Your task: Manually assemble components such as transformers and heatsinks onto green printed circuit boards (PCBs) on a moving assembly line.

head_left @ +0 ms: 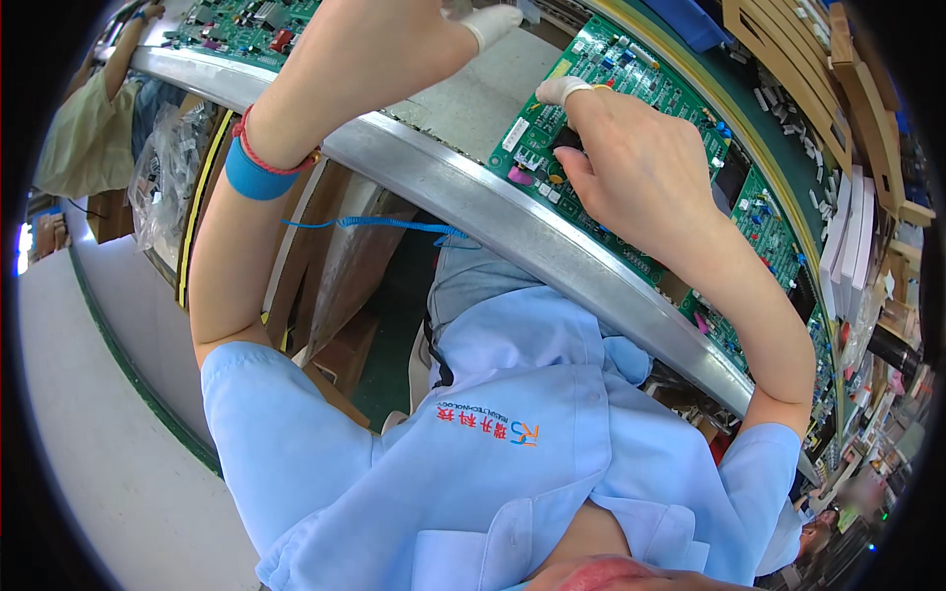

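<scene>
My right hand point(641, 148) is over a green circuit board point(601, 59) that lies along the metal rail. A white finger cot covers its index fingertip. Index finger and thumb curve around a small black part point(565, 141), which is at the board's surface; my other fingers are hidden behind the hand. At the top edge, my left hand point(394, 44) is partly cut off by the frame. One digit in a white finger cot stretches to the right, its tip near a small pale translucent thing point(530, 11). A blue band and a red cord circle my left wrist.
A silver metal rail point(443, 172) runs between me and the boards. Another populated board point(236, 34) is at the upper left, with more at the right. A blue coiled cord point(394, 225) hangs below the rail. Loose white parts point(788, 103) and cardboard dividers point(793, 59) are at the right.
</scene>
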The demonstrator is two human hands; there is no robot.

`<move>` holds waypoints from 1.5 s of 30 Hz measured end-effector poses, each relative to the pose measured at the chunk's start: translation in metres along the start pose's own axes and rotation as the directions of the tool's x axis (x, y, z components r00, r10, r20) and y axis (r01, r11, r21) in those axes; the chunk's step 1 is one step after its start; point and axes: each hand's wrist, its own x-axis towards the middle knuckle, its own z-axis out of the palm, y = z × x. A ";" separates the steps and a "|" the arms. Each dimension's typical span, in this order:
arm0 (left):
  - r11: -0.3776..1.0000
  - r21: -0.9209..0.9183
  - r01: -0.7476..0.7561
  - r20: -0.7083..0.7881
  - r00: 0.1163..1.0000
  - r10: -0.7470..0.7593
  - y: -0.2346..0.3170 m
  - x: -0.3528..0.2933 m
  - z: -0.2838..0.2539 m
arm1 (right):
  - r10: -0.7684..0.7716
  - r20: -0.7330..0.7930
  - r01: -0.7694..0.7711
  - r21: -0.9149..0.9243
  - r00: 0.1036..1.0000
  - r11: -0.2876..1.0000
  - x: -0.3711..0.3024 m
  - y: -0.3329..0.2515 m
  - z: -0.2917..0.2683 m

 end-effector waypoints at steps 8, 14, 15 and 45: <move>0.939 -0.001 -0.343 0.161 0.927 0.338 -0.005 -0.018 0.024 | 0.234 -0.071 -0.223 0.137 0.970 0.965 -0.019 0.022 -0.059; 0.916 0.015 -0.400 0.228 0.894 0.387 -0.006 -0.017 0.038 | 0.406 -0.091 -0.361 0.313 0.909 0.879 -0.066 0.048 -0.068; 0.916 0.034 -0.399 0.233 0.895 0.381 -0.005 -0.016 0.037 | 0.450 -0.064 -0.412 0.304 0.891 0.859 -0.075 0.052 -0.069; 0.832 0.269 -0.485 0.333 0.857 0.392 0.009 -0.016 0.040 | 0.570 -0.031 -0.526 0.346 0.821 0.777 -0.139 0.083 -0.066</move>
